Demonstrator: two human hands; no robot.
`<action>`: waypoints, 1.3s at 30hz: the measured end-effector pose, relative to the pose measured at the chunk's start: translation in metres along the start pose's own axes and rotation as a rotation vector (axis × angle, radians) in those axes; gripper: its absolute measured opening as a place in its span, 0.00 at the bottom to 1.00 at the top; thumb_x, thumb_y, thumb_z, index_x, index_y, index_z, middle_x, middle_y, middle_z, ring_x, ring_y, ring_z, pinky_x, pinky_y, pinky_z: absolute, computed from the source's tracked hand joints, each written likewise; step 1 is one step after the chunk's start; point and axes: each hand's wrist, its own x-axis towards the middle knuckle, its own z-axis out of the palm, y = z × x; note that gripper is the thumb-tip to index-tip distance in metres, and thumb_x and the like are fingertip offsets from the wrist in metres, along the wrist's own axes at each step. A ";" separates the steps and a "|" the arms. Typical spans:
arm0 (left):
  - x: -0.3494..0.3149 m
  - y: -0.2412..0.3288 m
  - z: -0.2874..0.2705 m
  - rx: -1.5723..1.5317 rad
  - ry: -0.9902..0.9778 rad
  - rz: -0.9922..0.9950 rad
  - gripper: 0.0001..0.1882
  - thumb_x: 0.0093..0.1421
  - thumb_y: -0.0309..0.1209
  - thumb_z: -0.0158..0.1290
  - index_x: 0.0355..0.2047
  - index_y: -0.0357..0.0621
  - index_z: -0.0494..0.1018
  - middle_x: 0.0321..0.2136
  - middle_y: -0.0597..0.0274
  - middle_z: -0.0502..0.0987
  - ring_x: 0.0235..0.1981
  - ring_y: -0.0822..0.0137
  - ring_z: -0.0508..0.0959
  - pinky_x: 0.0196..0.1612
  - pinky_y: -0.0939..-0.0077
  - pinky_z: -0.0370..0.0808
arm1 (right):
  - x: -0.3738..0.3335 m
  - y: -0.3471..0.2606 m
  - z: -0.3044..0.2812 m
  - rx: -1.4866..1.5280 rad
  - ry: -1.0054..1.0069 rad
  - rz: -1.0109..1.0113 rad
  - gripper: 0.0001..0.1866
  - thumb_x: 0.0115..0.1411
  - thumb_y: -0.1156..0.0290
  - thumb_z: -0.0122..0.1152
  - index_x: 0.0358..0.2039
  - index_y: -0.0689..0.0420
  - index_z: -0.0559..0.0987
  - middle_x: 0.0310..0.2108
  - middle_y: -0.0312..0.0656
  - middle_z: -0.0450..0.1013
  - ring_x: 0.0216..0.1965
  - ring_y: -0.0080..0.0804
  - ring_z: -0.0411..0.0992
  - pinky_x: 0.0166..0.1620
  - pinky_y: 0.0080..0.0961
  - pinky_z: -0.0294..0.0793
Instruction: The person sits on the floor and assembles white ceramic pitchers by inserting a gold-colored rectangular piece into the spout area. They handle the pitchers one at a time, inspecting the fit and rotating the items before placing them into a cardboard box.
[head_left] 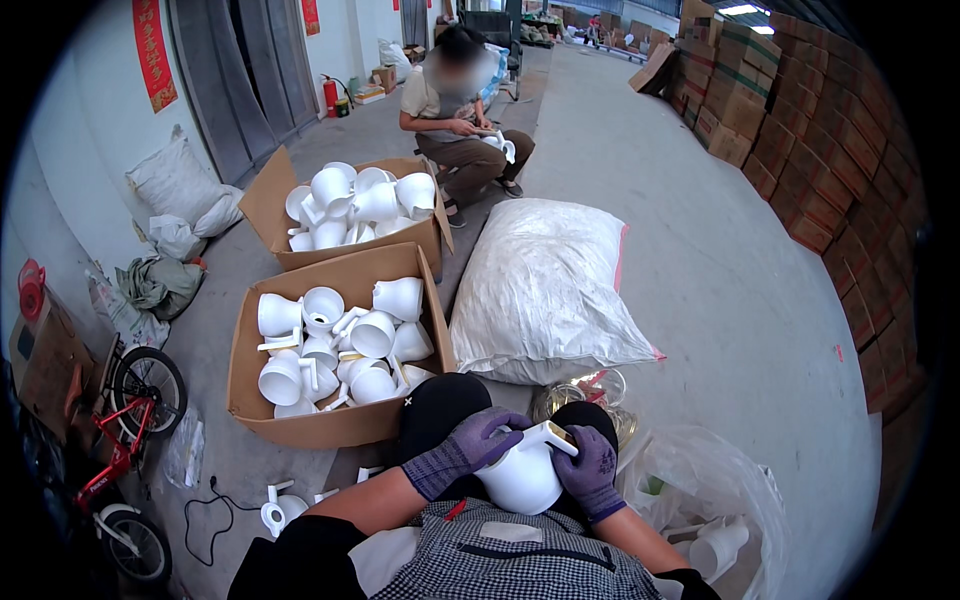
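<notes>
In the head view, the left hand (468, 452) was half curled, its gloved fingers pressed to the left side of a white pot (522, 482). And the right hand (590, 472), bent tighter, had hold of it on the handle side! There the pot was, between both hands, right before the checked apron (480, 560). Ahead, a cardboard box (318, 431) brimmed with similar pots (372, 334); beside it slumped a white sack (545, 285), and beyond sat a co-worker (428, 118), another white piece in hand.

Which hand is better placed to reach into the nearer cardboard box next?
Probably the left hand: the nearer box lies closer to it, while the right hand is beyond the white jug.
</notes>
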 end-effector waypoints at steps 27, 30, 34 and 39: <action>-0.002 -0.004 0.000 -0.066 0.015 -0.001 0.16 0.62 0.35 0.57 0.48 0.40 0.78 0.42 0.51 0.79 0.47 0.56 0.79 0.53 0.64 0.74 | 0.001 -0.003 0.000 0.009 0.004 -0.001 0.18 0.48 0.64 0.67 0.38 0.58 0.79 0.31 0.44 0.75 0.33 0.46 0.75 0.37 0.41 0.74; -0.003 -0.002 0.000 -0.039 0.017 0.016 0.17 0.62 0.35 0.57 0.48 0.40 0.78 0.42 0.51 0.79 0.46 0.56 0.79 0.53 0.65 0.74 | 0.001 -0.003 0.001 0.013 0.009 -0.001 0.18 0.48 0.64 0.67 0.38 0.58 0.79 0.31 0.45 0.75 0.33 0.46 0.75 0.37 0.41 0.74; -0.004 -0.002 -0.002 -0.004 0.022 0.040 0.17 0.62 0.36 0.56 0.48 0.40 0.78 0.41 0.52 0.79 0.46 0.57 0.79 0.52 0.65 0.74 | 0.002 -0.004 0.000 0.012 0.025 -0.017 0.17 0.48 0.65 0.67 0.38 0.58 0.79 0.31 0.45 0.75 0.33 0.46 0.75 0.37 0.41 0.74; -0.002 0.001 -0.001 -0.038 0.013 0.011 0.17 0.62 0.36 0.57 0.48 0.41 0.77 0.41 0.52 0.79 0.45 0.58 0.79 0.53 0.65 0.74 | 0.003 -0.005 -0.002 0.005 0.025 -0.032 0.17 0.48 0.66 0.67 0.37 0.58 0.78 0.30 0.45 0.74 0.33 0.46 0.75 0.37 0.41 0.73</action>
